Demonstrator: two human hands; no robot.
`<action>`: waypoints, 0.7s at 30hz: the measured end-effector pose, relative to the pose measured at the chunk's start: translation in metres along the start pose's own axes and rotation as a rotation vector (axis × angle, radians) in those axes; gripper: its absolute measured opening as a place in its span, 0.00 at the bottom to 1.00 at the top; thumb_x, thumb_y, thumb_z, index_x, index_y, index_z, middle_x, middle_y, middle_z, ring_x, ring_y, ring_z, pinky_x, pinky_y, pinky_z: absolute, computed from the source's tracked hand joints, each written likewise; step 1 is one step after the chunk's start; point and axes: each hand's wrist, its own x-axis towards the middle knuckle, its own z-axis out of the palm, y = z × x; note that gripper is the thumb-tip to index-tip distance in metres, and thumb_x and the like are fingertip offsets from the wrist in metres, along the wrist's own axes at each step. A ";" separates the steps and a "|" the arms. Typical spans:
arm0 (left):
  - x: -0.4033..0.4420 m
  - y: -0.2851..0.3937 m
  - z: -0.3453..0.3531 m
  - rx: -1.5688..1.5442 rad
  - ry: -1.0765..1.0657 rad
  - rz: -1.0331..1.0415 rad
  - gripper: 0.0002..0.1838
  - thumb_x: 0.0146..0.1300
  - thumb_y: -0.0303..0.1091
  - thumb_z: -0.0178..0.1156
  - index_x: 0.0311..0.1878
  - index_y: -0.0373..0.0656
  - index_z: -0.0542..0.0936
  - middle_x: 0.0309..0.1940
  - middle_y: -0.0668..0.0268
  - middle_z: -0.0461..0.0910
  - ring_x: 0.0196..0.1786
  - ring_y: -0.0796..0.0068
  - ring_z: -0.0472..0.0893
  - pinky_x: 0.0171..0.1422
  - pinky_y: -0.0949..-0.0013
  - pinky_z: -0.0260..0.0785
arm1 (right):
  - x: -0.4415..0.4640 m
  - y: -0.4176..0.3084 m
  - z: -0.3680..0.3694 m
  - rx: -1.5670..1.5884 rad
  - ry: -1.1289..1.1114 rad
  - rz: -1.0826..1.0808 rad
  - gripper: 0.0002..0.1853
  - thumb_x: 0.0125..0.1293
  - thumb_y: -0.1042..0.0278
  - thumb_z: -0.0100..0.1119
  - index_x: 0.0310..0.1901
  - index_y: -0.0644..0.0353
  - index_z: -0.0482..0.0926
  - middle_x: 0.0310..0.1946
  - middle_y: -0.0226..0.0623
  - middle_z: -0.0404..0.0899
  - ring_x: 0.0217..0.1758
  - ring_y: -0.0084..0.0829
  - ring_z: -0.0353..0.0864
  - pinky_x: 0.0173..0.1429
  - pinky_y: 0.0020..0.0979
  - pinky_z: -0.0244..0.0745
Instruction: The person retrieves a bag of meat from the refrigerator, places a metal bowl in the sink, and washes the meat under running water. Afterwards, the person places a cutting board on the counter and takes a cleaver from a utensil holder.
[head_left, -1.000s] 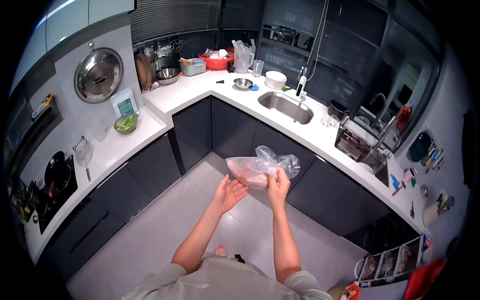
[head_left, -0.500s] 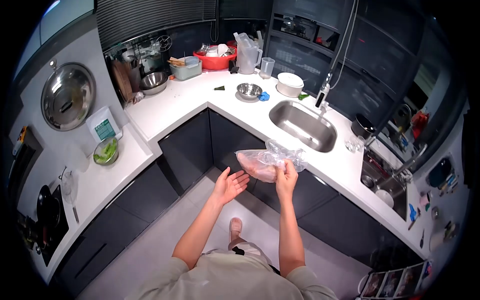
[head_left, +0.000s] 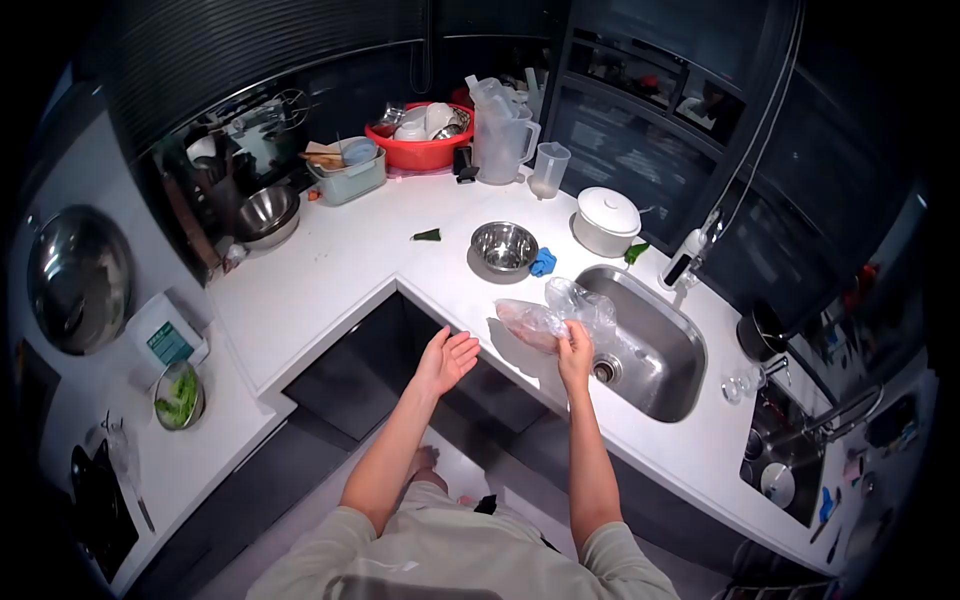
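In the head view, my right grip [head_left: 576, 357], its forearm [head_left: 592, 455] aimed at twelve o'clock, clasps the clear plastic bag [head_left: 530, 323] above the desk [head_left: 330, 270], the sink [head_left: 655, 370] at the bag's three o'clock. My left grip [head_left: 440, 367] is released, fingers [head_left: 464, 350] stretched toward two o'clock.

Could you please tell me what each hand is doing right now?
Left hand: open, holding nothing.
Right hand: closed, holding the clear plastic bag.

White countertop [head_left: 335, 285] is supporting a steel bowl [head_left: 504, 248] and, beside it, a crumpled blue item [head_left: 543, 262]; a lidded white pot [head_left: 607, 222], plastic pitcher [head_left: 500, 140] and measuring cup [head_left: 550, 170] are standing farther back.
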 end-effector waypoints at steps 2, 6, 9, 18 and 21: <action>0.046 0.024 -0.002 0.037 0.007 0.004 0.29 0.67 0.53 0.45 0.60 0.37 0.66 0.54 0.56 0.73 0.55 0.63 0.74 0.58 0.60 0.67 | 0.023 0.033 0.024 -0.025 0.057 -0.083 0.10 0.54 0.79 0.52 0.39 0.65 0.76 0.31 0.39 0.74 0.34 0.31 0.75 0.36 0.28 0.69; 0.137 0.058 -0.012 0.105 0.058 0.002 0.25 0.66 0.48 0.49 0.57 0.38 0.66 0.46 0.59 0.75 0.47 0.66 0.77 0.51 0.64 0.71 | 0.038 0.051 0.042 -0.206 0.006 -0.133 0.11 0.51 0.77 0.53 0.39 0.65 0.77 0.28 0.39 0.73 0.32 0.32 0.75 0.35 0.29 0.69; 0.193 0.084 -0.003 0.199 0.088 -0.028 0.20 0.65 0.43 0.54 0.52 0.38 0.68 0.40 0.60 0.75 0.43 0.63 0.78 0.49 0.62 0.74 | 0.046 0.052 0.040 -0.347 -0.234 -0.034 0.14 0.47 0.75 0.58 0.39 0.64 0.79 0.31 0.42 0.74 0.33 0.36 0.75 0.37 0.32 0.70; 0.264 0.118 0.035 0.571 0.126 -0.018 0.09 0.58 0.25 0.55 0.36 0.31 0.66 0.33 0.54 0.74 0.35 0.65 0.81 0.34 0.72 0.80 | 0.095 -0.017 0.014 -0.423 -0.643 0.406 0.28 0.50 0.62 0.67 0.55 0.58 0.73 0.39 0.46 0.80 0.44 0.40 0.80 0.49 0.36 0.74; 0.286 0.125 0.041 0.611 0.128 0.029 0.09 0.56 0.24 0.54 0.35 0.31 0.65 0.33 0.53 0.71 0.34 0.64 0.82 0.30 0.73 0.80 | 0.129 -0.055 0.013 -0.540 -0.521 0.542 0.24 0.54 0.62 0.63 0.54 0.58 0.75 0.36 0.48 0.81 0.37 0.44 0.81 0.44 0.36 0.75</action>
